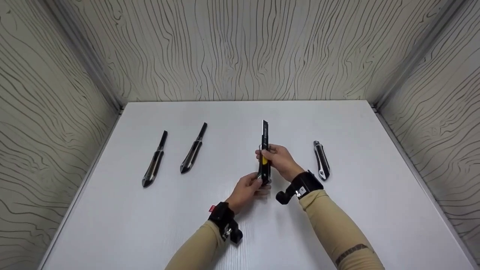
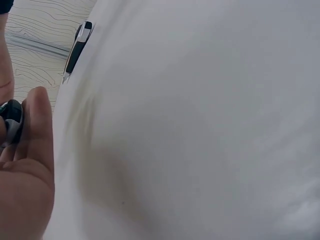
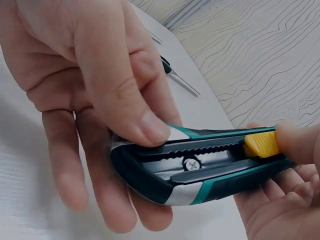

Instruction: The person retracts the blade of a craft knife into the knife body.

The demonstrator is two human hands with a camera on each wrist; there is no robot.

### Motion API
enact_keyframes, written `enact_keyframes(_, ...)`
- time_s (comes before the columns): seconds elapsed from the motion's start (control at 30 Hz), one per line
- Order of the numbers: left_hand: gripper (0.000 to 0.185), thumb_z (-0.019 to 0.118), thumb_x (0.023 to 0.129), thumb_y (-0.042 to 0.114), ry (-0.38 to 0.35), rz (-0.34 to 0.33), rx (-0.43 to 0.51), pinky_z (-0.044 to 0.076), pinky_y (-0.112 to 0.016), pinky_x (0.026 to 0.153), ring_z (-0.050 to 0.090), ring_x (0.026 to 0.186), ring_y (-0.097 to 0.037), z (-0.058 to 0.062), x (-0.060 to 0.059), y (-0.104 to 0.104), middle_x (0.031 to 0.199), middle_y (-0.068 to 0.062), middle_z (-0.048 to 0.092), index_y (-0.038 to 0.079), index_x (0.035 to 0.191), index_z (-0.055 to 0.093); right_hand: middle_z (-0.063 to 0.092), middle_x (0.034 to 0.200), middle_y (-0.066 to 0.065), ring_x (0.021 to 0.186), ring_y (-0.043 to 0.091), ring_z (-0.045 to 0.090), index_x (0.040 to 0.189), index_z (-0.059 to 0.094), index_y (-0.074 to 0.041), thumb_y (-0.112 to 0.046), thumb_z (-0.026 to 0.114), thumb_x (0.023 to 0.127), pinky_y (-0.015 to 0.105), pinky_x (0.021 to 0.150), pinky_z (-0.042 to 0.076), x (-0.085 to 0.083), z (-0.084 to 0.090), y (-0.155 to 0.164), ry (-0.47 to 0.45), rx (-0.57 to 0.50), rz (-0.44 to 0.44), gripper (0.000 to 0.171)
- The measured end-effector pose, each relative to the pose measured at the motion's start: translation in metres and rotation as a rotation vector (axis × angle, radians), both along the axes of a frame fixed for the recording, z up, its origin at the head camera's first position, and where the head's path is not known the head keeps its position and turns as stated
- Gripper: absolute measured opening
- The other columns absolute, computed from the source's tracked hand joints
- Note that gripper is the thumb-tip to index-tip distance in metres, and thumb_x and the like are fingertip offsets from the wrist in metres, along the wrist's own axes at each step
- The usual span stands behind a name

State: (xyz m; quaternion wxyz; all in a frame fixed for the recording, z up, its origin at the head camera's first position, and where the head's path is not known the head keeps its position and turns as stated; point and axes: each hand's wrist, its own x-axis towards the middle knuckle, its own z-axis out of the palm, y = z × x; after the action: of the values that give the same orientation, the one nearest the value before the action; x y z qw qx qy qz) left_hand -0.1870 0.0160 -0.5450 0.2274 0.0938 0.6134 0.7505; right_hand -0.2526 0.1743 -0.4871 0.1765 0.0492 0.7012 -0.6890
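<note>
Currently: utility knife (image 1: 264,157) held above the white table (image 1: 240,232), blade out. Left hand (image 1: 247,189) pinches its butt end; right hand (image 1: 281,160) grips the middle, thumb on the yellow slider (image 3: 261,144). Another knife (image 1: 321,160) lies just right; two knives (image 1: 173,156) well left.

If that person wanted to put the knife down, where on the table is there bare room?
The white table is bare along the far edge by the wall, across the near left corner, and right of the lone knife. It is tighter between the two left knives and around both hands holding the knife.
</note>
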Motion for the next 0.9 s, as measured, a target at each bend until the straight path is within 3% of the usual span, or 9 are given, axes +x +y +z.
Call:
enact_keyframes(0.27,0.036,0.041,0.104,0.009,0.001,0.013,0.000,0.055,-0.045,0.095,0.063,0.114,-0.041,0.0030,-0.0031,0.0001,0.127,-0.030,0.059,-0.002,0.138,0.046,0.064,0.125,0.016,0.110,0.019,0.066,0.134,0.052,0.000,-0.028,0.048,0.103,0.036,0.102,0.051,0.0046,-0.0033,-0.0022,-0.028,-0.069,0.021,0.042)
enact_keyframes(0.9,0.035,0.040,0.105,0.008,0.038,0.023,-0.019,0.054,-0.047,0.096,0.065,0.111,-0.039,0.0043,-0.0005,0.0050,0.124,-0.032,0.060,-0.005,0.136,0.046,0.066,0.110,0.012,0.097,0.015,0.068,0.131,0.049,0.009,-0.022,0.046,0.104,0.031,0.092,0.057,0.0073,-0.0041,-0.0038,-0.021,-0.071,-0.020,0.042)
